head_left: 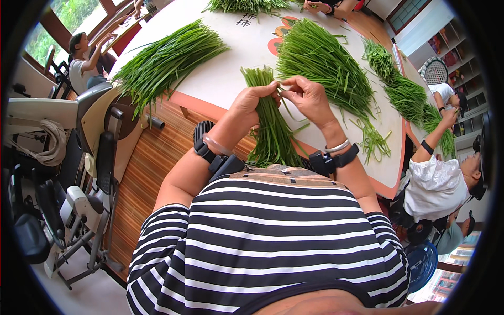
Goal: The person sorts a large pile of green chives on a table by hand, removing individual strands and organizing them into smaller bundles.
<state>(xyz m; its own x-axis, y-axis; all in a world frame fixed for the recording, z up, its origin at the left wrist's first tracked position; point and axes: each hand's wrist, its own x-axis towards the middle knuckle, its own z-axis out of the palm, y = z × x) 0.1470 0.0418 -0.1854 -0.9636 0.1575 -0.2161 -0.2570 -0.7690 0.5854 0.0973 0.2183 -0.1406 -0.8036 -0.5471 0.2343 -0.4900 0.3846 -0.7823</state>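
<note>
A bunch of long green garlic chives (273, 134) is upright in front of my chest, its pale ends at the top and its leaves hanging over the table's near edge. My left hand (247, 105) is wrapped round it near the upper end. At the bunch's right side, my right hand (311, 102) pinches a thin green chive blade between thumb and forefinger, close to the left thumb. A big pile of chives (325, 68) lies just beyond my right hand. Another pile (170, 60) sits to the left, its leaves drooping over the edge. Loose blades (371, 139) are scattered nearer me on the right.
The white table (244, 50) has an orange rim. More chives (247, 5) lie at its far end, and several heaps (409, 100) line the right side. A co-worker in white (436, 181) works at right. Exercise equipment (79, 210) stands at left, a blue stool (423, 266) at lower right.
</note>
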